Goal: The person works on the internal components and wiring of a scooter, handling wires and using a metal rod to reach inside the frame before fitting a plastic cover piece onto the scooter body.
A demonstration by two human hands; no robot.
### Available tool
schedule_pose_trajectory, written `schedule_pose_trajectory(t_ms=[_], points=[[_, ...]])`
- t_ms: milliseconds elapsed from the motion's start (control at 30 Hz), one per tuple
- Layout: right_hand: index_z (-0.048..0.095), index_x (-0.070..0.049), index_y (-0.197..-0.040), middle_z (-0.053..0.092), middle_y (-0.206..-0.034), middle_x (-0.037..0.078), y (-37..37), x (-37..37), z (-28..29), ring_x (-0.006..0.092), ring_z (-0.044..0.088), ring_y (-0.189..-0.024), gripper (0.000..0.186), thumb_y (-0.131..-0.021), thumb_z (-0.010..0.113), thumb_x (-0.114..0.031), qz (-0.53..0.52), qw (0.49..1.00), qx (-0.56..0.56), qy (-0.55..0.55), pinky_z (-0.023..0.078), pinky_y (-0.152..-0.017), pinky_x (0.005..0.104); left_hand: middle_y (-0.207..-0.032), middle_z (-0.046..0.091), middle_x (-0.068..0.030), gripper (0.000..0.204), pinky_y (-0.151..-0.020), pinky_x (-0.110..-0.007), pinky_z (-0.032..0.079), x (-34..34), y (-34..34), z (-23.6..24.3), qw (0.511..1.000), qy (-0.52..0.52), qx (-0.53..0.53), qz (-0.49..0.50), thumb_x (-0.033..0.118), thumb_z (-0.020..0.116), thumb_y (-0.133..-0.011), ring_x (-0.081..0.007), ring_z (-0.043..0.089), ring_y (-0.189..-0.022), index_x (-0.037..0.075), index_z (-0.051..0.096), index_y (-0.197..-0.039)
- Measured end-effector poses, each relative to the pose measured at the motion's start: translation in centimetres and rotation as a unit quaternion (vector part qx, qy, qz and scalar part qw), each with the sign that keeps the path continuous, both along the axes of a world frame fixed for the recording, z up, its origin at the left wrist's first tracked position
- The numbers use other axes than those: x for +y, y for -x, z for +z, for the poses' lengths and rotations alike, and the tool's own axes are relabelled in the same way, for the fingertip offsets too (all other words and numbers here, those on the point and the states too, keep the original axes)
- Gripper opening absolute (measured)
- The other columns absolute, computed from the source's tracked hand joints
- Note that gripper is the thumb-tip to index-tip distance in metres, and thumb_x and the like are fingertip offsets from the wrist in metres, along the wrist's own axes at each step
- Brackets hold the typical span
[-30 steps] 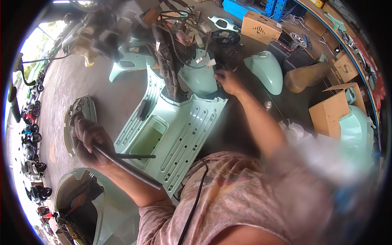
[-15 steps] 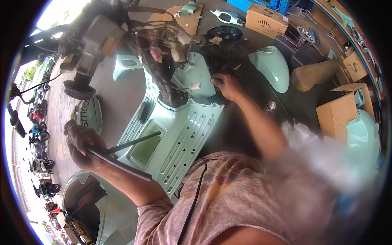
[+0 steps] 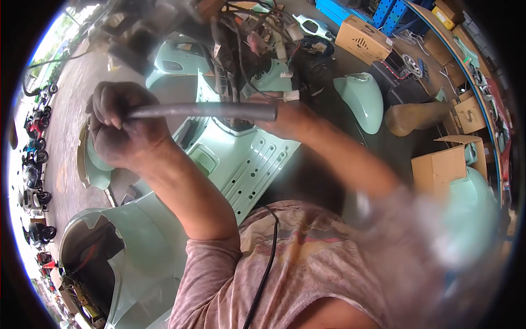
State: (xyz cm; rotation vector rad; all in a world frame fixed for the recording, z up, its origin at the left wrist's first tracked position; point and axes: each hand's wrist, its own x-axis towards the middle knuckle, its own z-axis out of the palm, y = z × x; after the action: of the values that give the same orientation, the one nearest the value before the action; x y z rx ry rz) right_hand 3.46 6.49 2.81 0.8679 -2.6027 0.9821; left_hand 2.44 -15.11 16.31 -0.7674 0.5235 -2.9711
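Note:
My left hand [image 3: 126,123], darkened with grime, is closed around one end of a dark grey tube [image 3: 203,110]. The tube runs nearly level to the right, its free end in front of my right hand [image 3: 285,119]. Those right fingers look curled in beside the wiring harness [image 3: 246,49] and a white connector [image 3: 291,96]; the tube partly covers them, and what they grip cannot be made out. Below is the mint-green scooter floorboard [image 3: 255,175], with slots and holes. Behind the wires stands a mint-green panel [image 3: 274,77].
A large mint-green body shell [image 3: 148,241] lies at lower left. To the right are a green fender [image 3: 361,101], a brown seat [image 3: 415,116], an opened carton [image 3: 438,170] and a closed box [image 3: 363,38]. Parked scooters [image 3: 35,159] line the far left.
My left hand has risen and swung the tube from slanting down to nearly level, across the wires. My right hand has moved left and slightly down from the green panel, towards the harness.

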Motion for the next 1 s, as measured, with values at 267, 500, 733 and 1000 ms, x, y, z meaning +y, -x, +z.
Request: schedule_pose_trajectory(t_ms=[267, 500, 733, 1000], points=[[0.058, -0.015, -0.118, 0.066, -0.106, 0.006, 1.7, -0.2, 1.3, 0.0219, 0.061, -0.104, 0.037, -0.087, 0.062, -0.034, 0.015, 0.992, 0.052, -0.116, 0.047, -0.093, 0.0325, -0.045, 0.03, 0.0015, 0.023, -0.031, -0.023, 0.032, 0.8, 1.6, 0.7, 1.0, -0.023, 0.008, 0.017, 0.016, 0.041, -0.075, -0.0105, 0.03, -0.034, 0.014, 0.031, -0.055], [0.057, -0.012, -0.115, 0.063, -0.104, 0.005, 2.4, 0.6, 1.2, 0.0223, 0.06, -0.098, 0.028, -0.09, 0.057, -0.023, -0.014, 0.921, 0.247, -0.301, 0.047, -0.087, 0.0305, -0.047, 0.03, 0.0008, 0.021, -0.034, -0.022, 0.034, -0.5, 3.1, -1.4, 0.997, -0.02, 0.046, -0.059, 0.016, 0.038, -0.075, -0.01, 0.034, -0.038, 0.015, 0.03, -0.057], [0.063, -0.007, -0.106, 0.066, -0.095, 0.017, 4.7, 1.4, 4.3, 0.0344, 0.063, -0.09, 0.034, -0.089, 0.056, -0.036, -0.054, 0.951, 0.204, -0.226, 0.051, -0.077, 0.0429, -0.069, 0.046, -0.0064, 0.014, -0.072, -0.028, 0.046, 1.4, 3.5, -2.8, 0.982, 0.125, 0.131, 0.05, 0.006, 0.039, -0.092, -0.0172, 0.048, -0.067, 0.0, 0.047, -0.083], [0.06, -0.008, -0.109, 0.065, -0.094, 0.018, 6.9, 0.8, 4.2, 0.0361, 0.062, -0.088, 0.034, -0.091, 0.055, -0.036, -0.087, 0.956, 0.112, -0.257, 0.049, -0.078, 0.0445, -0.083, 0.056, -0.0067, 0.012, -0.078, -0.03, 0.046, 0.9, 3.6, -3.0, 0.946, 0.269, 0.076, 0.165, 0.009, 0.046, -0.092, -0.0176, 0.056, -0.08, 0.004, 0.055, -0.097]])
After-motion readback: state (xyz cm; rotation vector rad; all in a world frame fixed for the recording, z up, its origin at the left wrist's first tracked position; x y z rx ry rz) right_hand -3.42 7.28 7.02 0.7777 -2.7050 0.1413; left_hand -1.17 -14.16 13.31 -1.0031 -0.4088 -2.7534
